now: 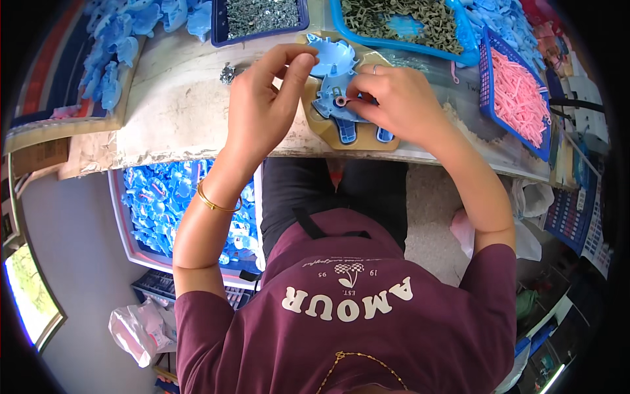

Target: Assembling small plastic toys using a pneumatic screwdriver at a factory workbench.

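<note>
On a tan board (pixel 315 128) at the table's front edge lies a light blue molded plastic shell (pixel 331 62) with a second blue piece below it, ending in two darker blue legs. My right hand (pixel 390 98) is over that lower piece, fingers closed on a thin pink plastic strip. Its ring-shaped end (pixel 340 102) rests over the blue part. My left hand (pixel 269 95) hovers by the shell's upper left, thumb and fingertips brought together. Whatever those fingertips hold, if anything, is too small to make out.
A dark blue tray of small metal pieces (pixel 262 16) and a blue tray of dark metal parts (pixel 420 26) stand behind. At right, a basket (pixel 485 98) holds pink strips. Blue shells (pixel 125 33) heap at left; a bin (pixel 118 217) of blue parts stands below. A small metal pile (pixel 228 73) lies nearby.
</note>
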The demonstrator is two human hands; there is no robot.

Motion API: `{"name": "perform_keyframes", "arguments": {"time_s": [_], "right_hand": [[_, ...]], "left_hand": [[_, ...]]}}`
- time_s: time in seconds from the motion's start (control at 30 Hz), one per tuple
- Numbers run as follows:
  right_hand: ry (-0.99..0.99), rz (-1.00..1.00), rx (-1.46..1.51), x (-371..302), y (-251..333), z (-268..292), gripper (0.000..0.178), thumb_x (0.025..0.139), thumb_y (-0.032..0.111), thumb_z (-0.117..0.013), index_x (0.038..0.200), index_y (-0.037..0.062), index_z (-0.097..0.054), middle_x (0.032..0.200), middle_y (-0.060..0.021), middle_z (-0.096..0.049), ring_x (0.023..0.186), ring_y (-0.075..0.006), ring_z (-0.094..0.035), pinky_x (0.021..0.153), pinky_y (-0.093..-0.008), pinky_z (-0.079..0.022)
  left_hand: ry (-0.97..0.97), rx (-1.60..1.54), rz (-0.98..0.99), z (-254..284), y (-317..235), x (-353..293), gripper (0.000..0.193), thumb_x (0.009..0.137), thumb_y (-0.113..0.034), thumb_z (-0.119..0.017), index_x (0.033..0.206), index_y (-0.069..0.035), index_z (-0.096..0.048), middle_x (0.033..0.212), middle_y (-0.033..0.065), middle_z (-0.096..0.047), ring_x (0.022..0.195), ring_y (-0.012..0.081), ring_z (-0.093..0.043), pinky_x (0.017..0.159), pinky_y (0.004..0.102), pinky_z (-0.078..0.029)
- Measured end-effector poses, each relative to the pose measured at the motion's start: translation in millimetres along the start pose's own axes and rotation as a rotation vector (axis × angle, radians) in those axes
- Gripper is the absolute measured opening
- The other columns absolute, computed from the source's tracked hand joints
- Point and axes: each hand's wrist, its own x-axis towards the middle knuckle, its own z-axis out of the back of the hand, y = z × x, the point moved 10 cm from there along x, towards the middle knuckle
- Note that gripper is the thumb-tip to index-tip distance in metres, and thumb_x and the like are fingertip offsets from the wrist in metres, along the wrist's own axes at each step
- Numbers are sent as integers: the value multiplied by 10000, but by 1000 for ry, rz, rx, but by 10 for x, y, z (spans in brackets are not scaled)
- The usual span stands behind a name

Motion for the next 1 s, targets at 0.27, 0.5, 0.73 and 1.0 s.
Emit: {"name": "perform_keyframes", "arguments": {"time_s": [0.27, 0.5, 0.73, 1.0], "right_hand": [[185, -11, 79, 189, -47, -93, 138, 765, 196, -744, 794, 65, -712, 797, -95, -690, 774, -313, -671, 676, -436, -508], [277, -22, 109, 249, -101, -170, 88, 760, 134, -720, 781, 51, -704, 772, -104, -677, 774, -313, -669, 671, -418, -501], [160, -181, 69, -152, -232, 69, 125, 818, 174, -716, 888, 78, -681, 867, -70, -617, 791, -252, -640, 660, -390, -475], [-65, -49, -28, -266, -214, 146, 68, 824, 172, -719, 854, 116, -695, 813, -36, -622, 701, -252, -636, 606, -380, -492]], "left_hand": [[0, 228, -228, -53, -170, -145, 131, 950, -150, -671, 1028, -58, -725, 836, 77, -710, 750, 239, -661, 627, 352, -529], [281, 579, -525, -503, -270, -460, 326, 870, -296, -725, 1135, -111, -683, 1224, 67, -630, 1255, 294, -543, 1071, 446, -440], [287, 582, -523, -519, -253, -502, 328, 876, -296, -722, 1143, -111, -683, 1214, 76, -622, 1253, 306, -534, 1087, 455, -420], [278, 570, -490, -548, -249, -484, 343, 876, -276, -725, 1172, -110, -673, 1229, 83, -613, 1251, 320, -524, 1088, 474, -412]]}}
